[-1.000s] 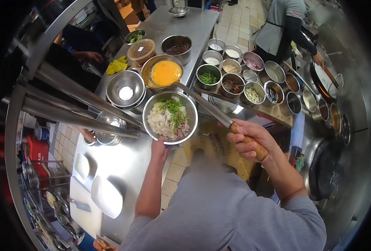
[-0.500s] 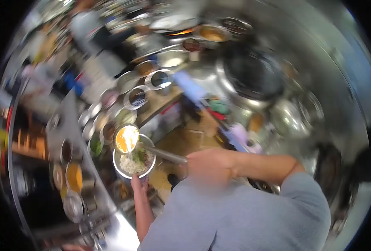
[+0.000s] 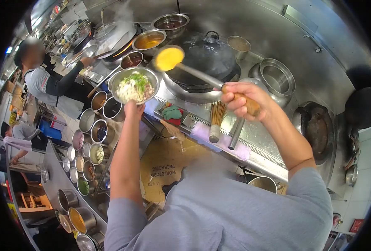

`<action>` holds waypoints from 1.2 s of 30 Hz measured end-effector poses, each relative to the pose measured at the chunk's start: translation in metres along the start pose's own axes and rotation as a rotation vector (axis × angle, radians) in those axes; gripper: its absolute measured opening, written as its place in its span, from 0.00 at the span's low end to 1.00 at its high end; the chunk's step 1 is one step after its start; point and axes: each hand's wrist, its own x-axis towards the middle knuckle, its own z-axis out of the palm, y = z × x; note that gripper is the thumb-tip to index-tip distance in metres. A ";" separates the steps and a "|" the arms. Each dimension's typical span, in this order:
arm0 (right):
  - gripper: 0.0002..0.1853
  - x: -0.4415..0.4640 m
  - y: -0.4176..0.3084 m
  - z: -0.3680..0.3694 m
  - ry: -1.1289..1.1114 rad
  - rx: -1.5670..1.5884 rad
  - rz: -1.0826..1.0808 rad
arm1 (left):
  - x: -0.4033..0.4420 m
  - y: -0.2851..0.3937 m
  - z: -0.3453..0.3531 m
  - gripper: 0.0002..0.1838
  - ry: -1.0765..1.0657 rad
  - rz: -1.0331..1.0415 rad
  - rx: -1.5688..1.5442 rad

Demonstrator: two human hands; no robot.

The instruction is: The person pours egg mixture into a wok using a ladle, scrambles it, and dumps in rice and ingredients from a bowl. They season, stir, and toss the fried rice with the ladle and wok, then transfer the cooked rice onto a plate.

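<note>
My left hand [image 3: 134,109] grips the lower rim of a metal bowl [image 3: 153,82], its fingers partly hidden beneath. Chopped pale pieces, green onion and some brownish bits [image 3: 135,87] lie in the bowl. In my right hand [image 3: 247,99] is a ladle [image 3: 198,75], held by its wooden handle end. Orange-yellow liquid, perhaps beaten egg, fills the ladle's cup. The cup hangs up and right of the bowl, apart from it, at the left edge of a large dark wok [image 3: 206,62] that steams slightly.
Pots of sauce [image 3: 150,40] stand behind the bowl. Several ingredient tins [image 3: 98,131] line the left counter. A bamboo brush [image 3: 216,121] and purple cloth [image 3: 202,130] lie along the stove edge. A co-worker [image 3: 47,83] stands at another wok at far left.
Both hands have risen and moved toward the stove with the bowl and the filled ladle. The ladle has shifted from over the bowl to its right. My view has turned toward the stove.
</note>
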 end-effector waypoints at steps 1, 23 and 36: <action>0.07 0.004 -0.005 -0.013 0.037 0.043 -0.038 | 0.008 0.002 0.015 0.19 -0.008 0.000 0.019; 0.30 0.083 0.057 -0.142 1.034 -1.664 -0.369 | -0.218 -0.123 -0.291 0.21 0.404 0.037 -0.588; 0.22 0.206 0.037 -0.030 0.030 -1.600 -0.474 | -0.439 -0.214 -0.393 0.16 1.263 0.784 -1.199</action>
